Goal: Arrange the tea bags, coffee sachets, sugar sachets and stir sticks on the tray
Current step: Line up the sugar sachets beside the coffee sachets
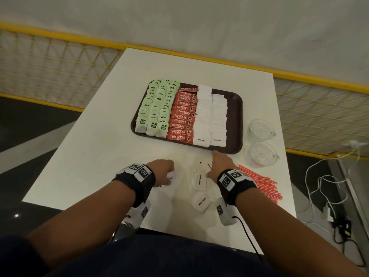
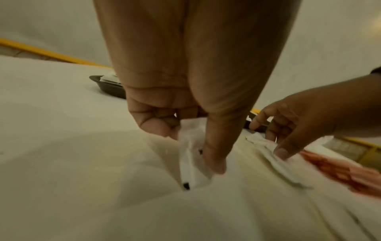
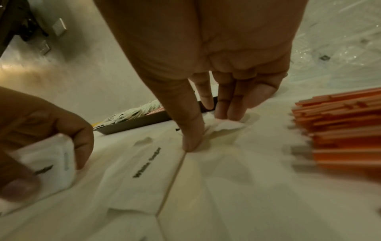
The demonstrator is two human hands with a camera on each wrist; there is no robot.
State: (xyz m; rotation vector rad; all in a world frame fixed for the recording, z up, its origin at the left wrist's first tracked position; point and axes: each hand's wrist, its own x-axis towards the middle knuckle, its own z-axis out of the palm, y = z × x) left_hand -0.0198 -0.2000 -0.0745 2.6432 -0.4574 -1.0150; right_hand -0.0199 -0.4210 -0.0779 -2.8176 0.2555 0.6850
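While the white table (image 1: 99,156) fills most of the head view, the dark brown tray (image 1: 236,108) sits toward its far middle, already loaded in columns — green-tagged tea bags (image 1: 155,108) on the left, red coffee sachets (image 1: 183,114) in the centre, two rows of white sugar sachets (image 1: 211,118) on the right, with a bare strip of tray at the far right. Two clear glass cups (image 1: 259,128) stand on the table just right of the tray, one nearer than the other. The orange stir sticks (image 1: 261,182) lie in a loose heap on the table at the near right, off the tray. Loose sugar sachets (image 1: 200,181) lie on the table near the front edge, between the two hands. The left hand (image 1: 163,172) is curled — thumb and fingers pinch a small stack of white sachets (image 2: 191,156), its lower edge at the table. The right hand (image 1: 219,162) reaches just short of the tray's near rim, fingers fairly straight and close together, thumb apart, the tips pressing a crumpled sachet (image 3: 224,124) flat against the table.
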